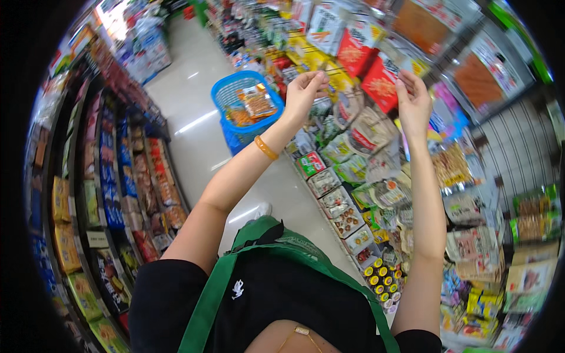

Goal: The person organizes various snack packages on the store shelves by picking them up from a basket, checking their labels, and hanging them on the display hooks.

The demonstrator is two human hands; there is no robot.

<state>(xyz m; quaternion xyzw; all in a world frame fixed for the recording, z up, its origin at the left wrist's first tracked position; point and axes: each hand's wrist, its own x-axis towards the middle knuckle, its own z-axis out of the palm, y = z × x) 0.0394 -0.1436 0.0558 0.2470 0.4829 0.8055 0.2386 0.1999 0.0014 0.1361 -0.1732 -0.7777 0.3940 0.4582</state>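
My left hand [305, 93], on the arm with an amber-coloured bangle [266, 148], is raised in front of a yellow package [337, 84] on the rack. Its thumb and fingertips are drawn together; whether they pinch anything is unclear. Higher on the right, my right hand [414, 99] has curled fingers beside the edge of a red packet [380, 84]. Contact with that packet cannot be made out. A second red packet [354, 52] hangs behind it, up and to the left. Blur hides fine detail at the fingertips.
A blue plastic basket [247, 128] holding packaged food stands in the aisle, left of my left hand. Bagged goods, small trays [337, 200] and yellow-lidded jars [384, 276] fill the right-hand display. Shelves of packets [112, 176] line the left side. A wire rack [521, 145] stands at the far right.
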